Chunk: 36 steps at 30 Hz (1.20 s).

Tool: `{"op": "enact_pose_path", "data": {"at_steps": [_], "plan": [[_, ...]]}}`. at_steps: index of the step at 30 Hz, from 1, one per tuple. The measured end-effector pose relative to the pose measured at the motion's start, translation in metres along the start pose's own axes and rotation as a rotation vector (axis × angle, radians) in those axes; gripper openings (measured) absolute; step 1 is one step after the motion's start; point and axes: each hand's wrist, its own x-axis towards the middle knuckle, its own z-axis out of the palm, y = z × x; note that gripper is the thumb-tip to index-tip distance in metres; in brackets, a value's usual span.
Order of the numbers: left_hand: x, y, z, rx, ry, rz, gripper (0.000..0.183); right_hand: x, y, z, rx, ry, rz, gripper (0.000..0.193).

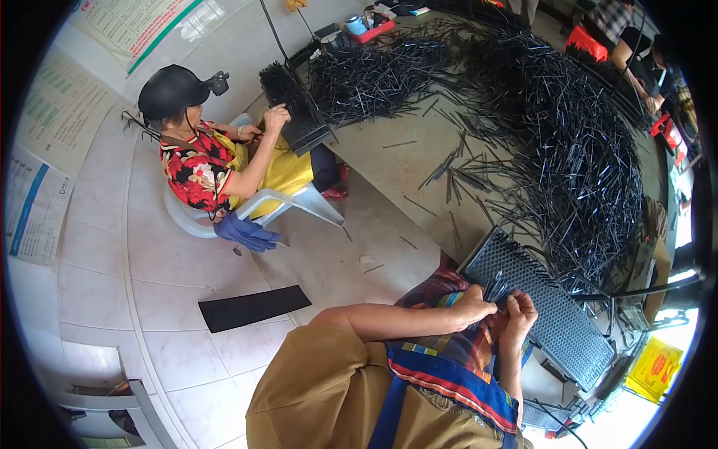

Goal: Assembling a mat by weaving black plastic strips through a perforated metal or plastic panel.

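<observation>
Over my lap, at the near edge of a dark perforated rack [550, 307], my two hands are close together. My left hand [475, 305] is closed around a small bundle of thin dark strips [497, 286], whose ends stick up past the fingers. Beside it, my right hand [520, 310] has its fingers pinched together near the bundle; what they hold, if anything, is too small to make out. The rack lies tilted against the table edge, its face full of small holes, with strips standing along its far side.
Heaps of black strips [568, 142] cover much of the table [389, 153], with loose ones scattered nearer. At left, a person [206, 161] in a black helmet sits on a white chair [183, 213] at another rack [303, 123]. A black sheet [254, 307] lies on the floor.
</observation>
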Motion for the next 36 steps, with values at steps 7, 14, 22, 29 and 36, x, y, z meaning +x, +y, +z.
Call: {"op": "enact_pose_path", "data": {"at_steps": [7, 14, 22, 29, 36], "plan": [[0.005, 0.086, -0.093, 0.04, 0.148, 0.21, 0.008, 0.019, 0.015, -0.016, -0.442, 0.05, -0.231, 0.009], [0.006, 0.135, -0.144, -0.076, 0.153, 0.256, 0.005, 0.032, 0.008, 0.004, -0.946, -0.093, -0.548, 0.006], [0.032, 0.119, -0.167, -0.197, 0.245, 0.113, 0.005, 0.039, 0.001, 0.011, -1.127, -0.167, -0.485, 0.006], [0.04, 0.121, -0.175, -0.249, 0.261, 0.097, 0.007, 0.045, 0.007, 0.006, -1.16, -0.192, -0.524, 0.012], [0.035, 0.106, -0.173, -0.298, 0.251, 0.071, 0.006, 0.041, 0.008, -0.002, -1.175, -0.181, -0.522, 0.013]]}}
